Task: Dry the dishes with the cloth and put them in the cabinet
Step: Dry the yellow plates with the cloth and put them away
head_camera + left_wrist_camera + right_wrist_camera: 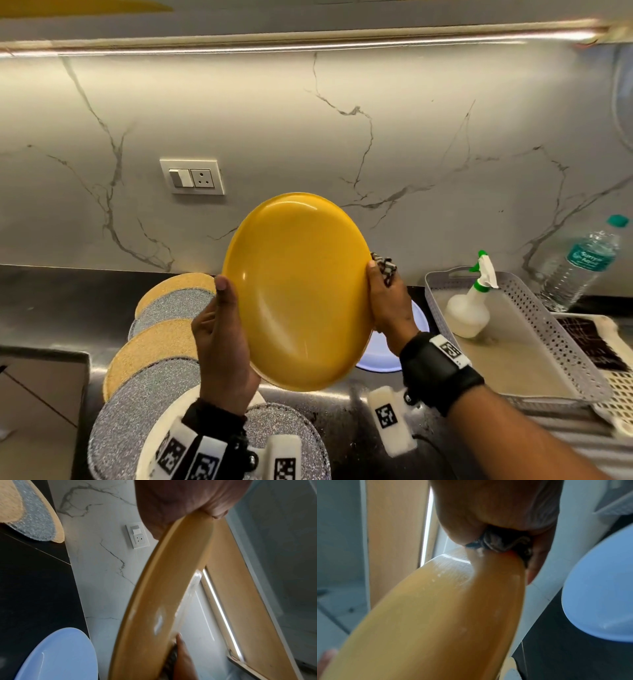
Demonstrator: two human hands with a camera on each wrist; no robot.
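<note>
I hold a yellow plate (298, 291) up on edge in front of the marble wall, its underside toward me. My left hand (219, 339) grips its left rim, thumb on the near side. My right hand (387, 301) pinches the right rim together with a dark checked cloth (383, 265) bunched against the plate. In the right wrist view the cloth (501, 545) is squeezed between my fingers and the plate's (436, 615) edge. The left wrist view shows the plate (154, 601) edge-on under my palm. A light blue plate (387, 353) lies on the counter behind, also in view as the blue plate (56, 655).
Several round gold and silver placemats (154, 342) overlap on the dark counter at left. A grey perforated tray (568, 342) at right holds a white spray bottle (469, 308). A water bottle (582, 263) stands by the wall. A wall socket (191, 176) sits above.
</note>
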